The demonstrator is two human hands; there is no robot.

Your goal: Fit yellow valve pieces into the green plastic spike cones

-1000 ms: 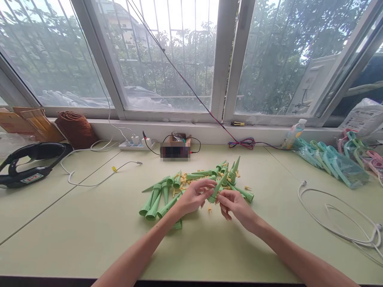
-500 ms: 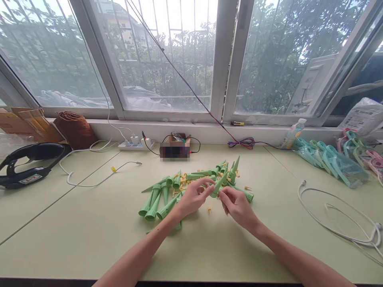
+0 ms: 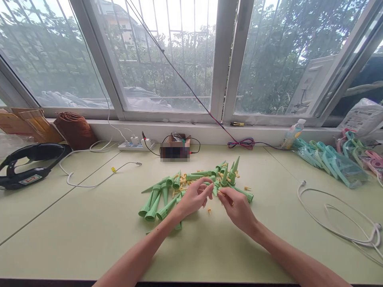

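My left hand (image 3: 196, 196) is closed on a green plastic plant watering spike (image 3: 215, 189), most of which its fingers cover. Close against that spike, my right hand (image 3: 239, 204) pinches a small yellowish piece, barely visible between thumb and forefinger. Several more green spikes (image 3: 154, 209) lie in a heap on the left, and others stand with their points up (image 3: 235, 167) just beyond my hands. Small yellow plastic pegs (image 3: 182, 178) are scattered among them. One loose yellow peg (image 3: 209, 210) rests on the table between my wrists.
The pale green table (image 3: 191, 255) runs up to a window sill. At the back are a power strip (image 3: 136, 146) and a blurred dark device (image 3: 175, 152). A black headset (image 3: 32, 165) sits left; a coiled white cable (image 3: 338, 235) and bagged pastel hangers (image 3: 332, 161) are right.
The spike in my left hand has turned: its point stood up to the right before, and now it is tipped over and mostly hidden. Both hands stay nearly in place.
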